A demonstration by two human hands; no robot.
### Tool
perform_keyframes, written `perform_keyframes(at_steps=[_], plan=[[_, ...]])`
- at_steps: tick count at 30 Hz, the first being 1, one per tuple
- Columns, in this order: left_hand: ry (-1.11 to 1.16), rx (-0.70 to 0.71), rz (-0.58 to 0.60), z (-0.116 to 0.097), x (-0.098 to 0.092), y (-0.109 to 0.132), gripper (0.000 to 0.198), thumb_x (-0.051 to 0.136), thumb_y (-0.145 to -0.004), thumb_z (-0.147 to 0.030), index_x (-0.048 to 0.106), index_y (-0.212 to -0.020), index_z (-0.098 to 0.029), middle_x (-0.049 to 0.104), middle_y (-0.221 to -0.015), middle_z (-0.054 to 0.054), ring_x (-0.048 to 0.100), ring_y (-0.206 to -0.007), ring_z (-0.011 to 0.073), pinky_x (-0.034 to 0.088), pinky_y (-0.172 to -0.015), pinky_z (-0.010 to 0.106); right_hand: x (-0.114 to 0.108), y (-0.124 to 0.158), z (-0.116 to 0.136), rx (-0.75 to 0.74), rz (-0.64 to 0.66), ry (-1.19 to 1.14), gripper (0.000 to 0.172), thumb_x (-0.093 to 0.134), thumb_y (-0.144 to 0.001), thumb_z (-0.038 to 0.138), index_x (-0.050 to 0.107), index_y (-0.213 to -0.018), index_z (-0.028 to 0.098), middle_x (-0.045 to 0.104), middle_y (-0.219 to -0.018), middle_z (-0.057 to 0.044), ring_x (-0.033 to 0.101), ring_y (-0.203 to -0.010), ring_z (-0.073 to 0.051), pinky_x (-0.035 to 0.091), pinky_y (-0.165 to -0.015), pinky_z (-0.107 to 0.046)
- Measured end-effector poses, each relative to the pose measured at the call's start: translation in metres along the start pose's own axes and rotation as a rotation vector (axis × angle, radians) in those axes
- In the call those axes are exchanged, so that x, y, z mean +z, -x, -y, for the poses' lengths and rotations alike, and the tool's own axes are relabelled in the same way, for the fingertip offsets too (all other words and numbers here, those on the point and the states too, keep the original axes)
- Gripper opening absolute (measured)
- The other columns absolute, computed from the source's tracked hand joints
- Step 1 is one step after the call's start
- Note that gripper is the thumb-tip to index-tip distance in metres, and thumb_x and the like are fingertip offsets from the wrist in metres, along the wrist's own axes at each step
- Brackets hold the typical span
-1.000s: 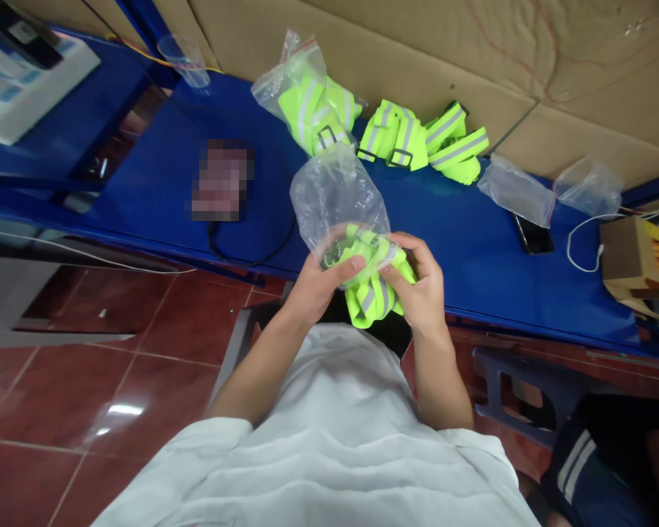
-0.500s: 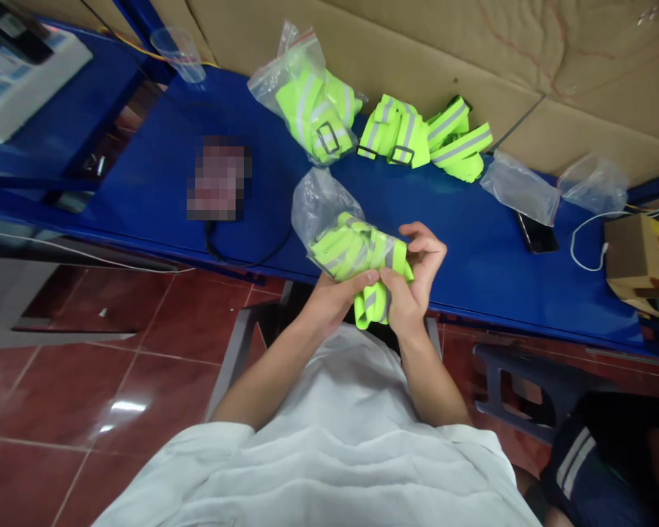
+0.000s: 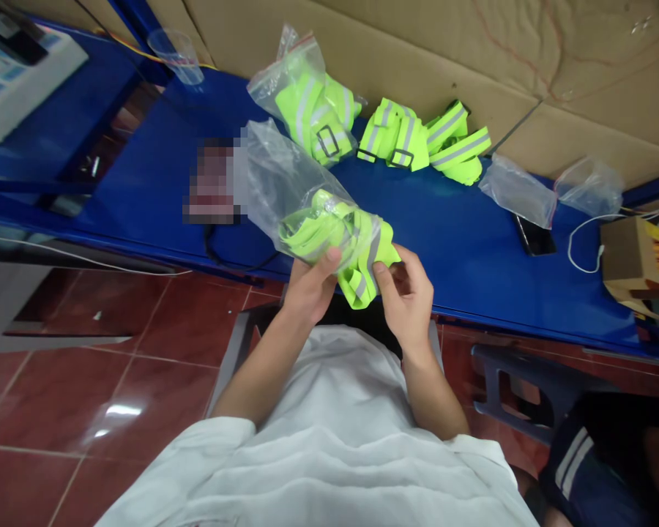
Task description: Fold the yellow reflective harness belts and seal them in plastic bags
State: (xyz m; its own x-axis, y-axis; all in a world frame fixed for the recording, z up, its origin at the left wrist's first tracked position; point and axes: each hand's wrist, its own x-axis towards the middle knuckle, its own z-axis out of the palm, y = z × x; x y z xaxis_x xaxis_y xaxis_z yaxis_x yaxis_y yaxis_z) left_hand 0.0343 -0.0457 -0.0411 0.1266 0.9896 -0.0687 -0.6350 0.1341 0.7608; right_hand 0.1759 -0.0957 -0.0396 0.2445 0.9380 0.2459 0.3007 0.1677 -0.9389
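A bundle of neon-yellow reflective straps [image 3: 356, 238] with grey stripes lies partly inside a clear plastic bag [image 3: 285, 172], held over the table's front edge. My left hand [image 3: 312, 287] grips the bagged part from below, thumb on top. On the other side, my right hand [image 3: 406, 293] pinches the uncovered end of the straps between thumb and fingers. One loop of strap hangs down between the two hands. The bag's far end stretches away to the upper left.
Along the back of the blue table [image 3: 461, 271] lie a bagged strap bundle [image 3: 318, 110], loose folded straps [image 3: 398, 135], empty plastic bags [image 3: 519, 190] and a phone [image 3: 534, 236]. A cardboard box [image 3: 634, 256] stands right, a plastic cup [image 3: 179, 58] left. A person [image 3: 598, 461] sits at lower right.
The bag now extends farther to the upper left, longer and more spread out. Both hands and the straps have shifted slightly left, and my right fingers have curled in around the strap end.
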Motion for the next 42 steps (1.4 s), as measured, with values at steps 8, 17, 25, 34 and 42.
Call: perform_keyframes(at_steps=[8, 17, 25, 34, 42], plan=[[-0.07, 0.001, -0.046, 0.001, -0.001, 0.002, 0.061, 0.097, -0.071, -0.04, 0.075, -0.126, -0.027, 0.082, -0.105, 0.004, 0.075, -0.118, 0.0281, 0.06, -0.106, 0.041, -0.003, -0.012, 0.017, -0.303, 0.001, 0.289, 0.019, 0.053, -0.109, 0.034, 0.07, -0.112, 0.026, 0.072, -0.098, -0.005, 0.066, -0.089, -0.02, 0.054, -0.079, -0.034], [-0.129, -0.041, 0.1, 0.002, -0.006, 0.005, 0.056, 0.092, -0.078, -0.044, 0.075, -0.128, -0.027, 0.081, -0.117, 0.006, 0.073, -0.123, 0.0281, 0.059, -0.108, 0.04, -0.007, -0.023, -0.009, -0.128, 0.053, 0.051, 0.027, 0.062, -0.105, 0.043, 0.057, -0.125, 0.026, 0.064, -0.12, -0.006, 0.064, -0.108, -0.019, 0.054, -0.091, -0.034], [-0.106, 0.104, 0.001, 0.004, -0.003, 0.001, 0.072, 0.094, -0.071, -0.051, 0.07, -0.135, -0.032, 0.08, -0.12, 0.006, 0.07, -0.131, 0.0341, 0.059, -0.111, 0.047, 0.005, -0.002, -0.005, 0.003, -0.018, -0.096, 0.033, 0.062, -0.103, 0.054, 0.063, -0.119, 0.025, 0.069, -0.121, -0.006, 0.067, -0.11, -0.021, 0.057, -0.096, -0.036], [-0.027, -0.106, 0.168, 0.006, 0.007, 0.001, 0.051, 0.091, -0.075, -0.041, 0.078, -0.123, -0.029, 0.075, -0.135, 0.005, 0.066, -0.137, 0.0327, 0.057, -0.115, 0.044, 0.029, -0.017, -0.012, 0.059, -0.231, -0.126, 0.03, 0.066, -0.1, 0.053, 0.06, -0.1, 0.023, 0.066, -0.098, -0.002, 0.065, -0.092, -0.017, 0.055, -0.084, -0.031], [-0.047, 0.055, -0.148, 0.013, 0.013, 0.002, 0.043, 0.093, -0.071, -0.034, 0.078, -0.11, -0.026, 0.082, -0.105, 0.003, 0.074, -0.122, 0.0293, 0.059, -0.107, 0.042, 0.017, -0.008, -0.006, 0.132, 0.056, -0.29, 0.045, 0.074, -0.094, 0.052, 0.056, -0.126, 0.027, 0.067, -0.123, -0.007, 0.069, -0.108, -0.02, 0.061, -0.089, -0.033]])
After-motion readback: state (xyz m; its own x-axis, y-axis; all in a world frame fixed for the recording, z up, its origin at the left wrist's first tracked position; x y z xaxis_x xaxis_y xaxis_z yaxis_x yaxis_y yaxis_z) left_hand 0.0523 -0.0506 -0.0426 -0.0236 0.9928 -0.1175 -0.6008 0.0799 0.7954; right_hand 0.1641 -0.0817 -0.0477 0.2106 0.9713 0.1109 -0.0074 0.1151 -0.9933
